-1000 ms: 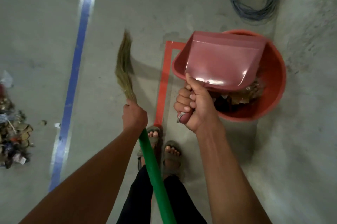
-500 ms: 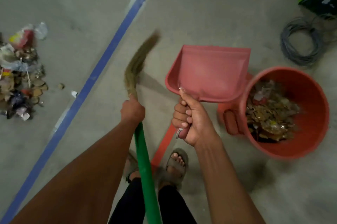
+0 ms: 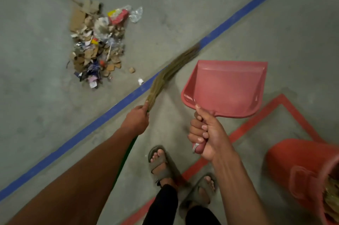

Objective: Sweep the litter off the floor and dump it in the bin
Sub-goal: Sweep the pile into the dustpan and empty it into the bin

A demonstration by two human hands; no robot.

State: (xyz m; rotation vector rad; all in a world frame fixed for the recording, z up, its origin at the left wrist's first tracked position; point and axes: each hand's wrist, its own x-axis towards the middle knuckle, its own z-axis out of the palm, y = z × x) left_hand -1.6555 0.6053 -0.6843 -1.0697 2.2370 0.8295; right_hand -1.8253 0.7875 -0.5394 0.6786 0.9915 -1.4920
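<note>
The concrete floor (image 3: 183, 14) is crossed by a blue tape line (image 3: 113, 109) that runs diagonally from lower left to upper right; everything below is placed against that line. On its far side, well apart from it, lies the litter (image 3: 95, 45), a loose heap of cardboard scraps, wrappers and clear plastic, with one small white scrap just beside the tape. On the near side, far off toward the lower right edge of the view, stands the orange bin (image 3: 300, 175), partly cut off, with some rubbish showing inside. The pink dustpan (image 3: 225, 87) is held above the floor on the near side too, its tray empty. The broom (image 3: 170, 72) has its blurred bristles lying over the tape. The right hand (image 3: 207, 135) is wrapped tightly round the dustpan's handle, and the left hand (image 3: 136, 120) grips the broom just below the bristles.
</note>
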